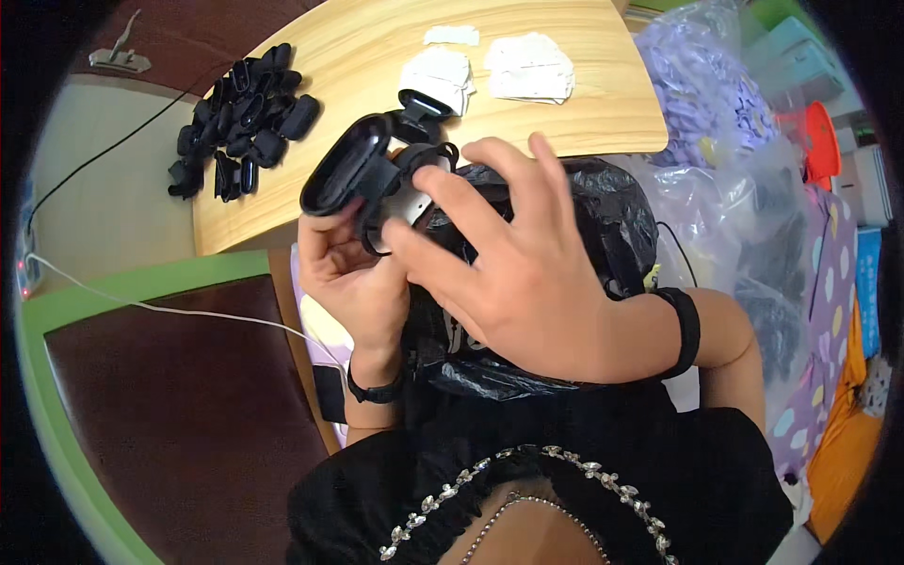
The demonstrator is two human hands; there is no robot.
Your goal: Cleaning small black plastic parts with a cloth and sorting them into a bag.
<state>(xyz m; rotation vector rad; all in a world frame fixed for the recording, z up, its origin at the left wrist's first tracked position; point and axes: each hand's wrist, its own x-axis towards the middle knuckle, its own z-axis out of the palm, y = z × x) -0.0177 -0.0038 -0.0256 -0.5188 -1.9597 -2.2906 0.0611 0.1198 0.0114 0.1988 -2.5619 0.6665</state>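
Note:
A small black hinged case [348, 168] stands open above my lap, its glossy hollow lid tilted to the left. My left hand [353, 282] grips it from below and the left, with part of its fingers hidden behind it. A pale, silvery piece [407, 207] with small dark dots shows in the other half. On that piece and the case's rim press the thumb and forefinger of my right hand [537, 273], whose other fingers are raised and spread. Just beyond, another open black case [424, 105] rests on the table.
Several black cases [247, 113] lie heaped on the wooden table [348, 56] at far left. White card stacks [530, 68] sit at its back. A black plastic bag [603, 212] covers my lap. Clear plastic bags [702, 104] stand on the right; a white cable [188, 309] crosses at left.

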